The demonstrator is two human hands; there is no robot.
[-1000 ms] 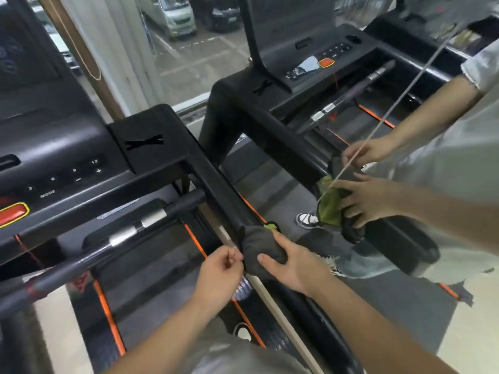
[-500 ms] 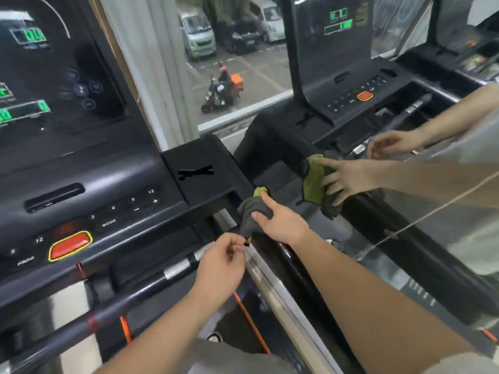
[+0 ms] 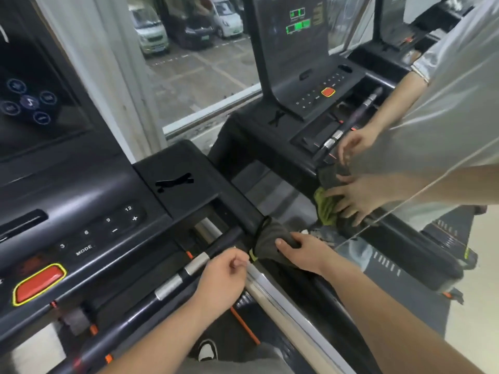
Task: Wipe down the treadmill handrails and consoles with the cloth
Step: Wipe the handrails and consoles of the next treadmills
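On the head camera, my right hand (image 3: pixel 305 255) wraps the dark grey cloth (image 3: pixel 270 236) with its yellow-green hem around the black padded handrail (image 3: pixel 243 214), thumb on top, at the rail's forward end. My left hand (image 3: pixel 224 276), just left of the rail, is curled thumb to forefinger, apparently pinching the hem. I judge this rail nearly covered. The black console panel (image 3: pixel 89 228) with its red stop button and the black crossbar (image 3: pixel 172 282) with silver sensors, both left of the rail, look not yet wiped

A gym: treadmill console (image 3: pixel 81 211), red stop button (image 3: pixel 39 283), steel-banded handrail (image 3: pixel 172 284), parked cars (image 3: pixel 151 31) beyond the window (image 3: pixel 202 76)
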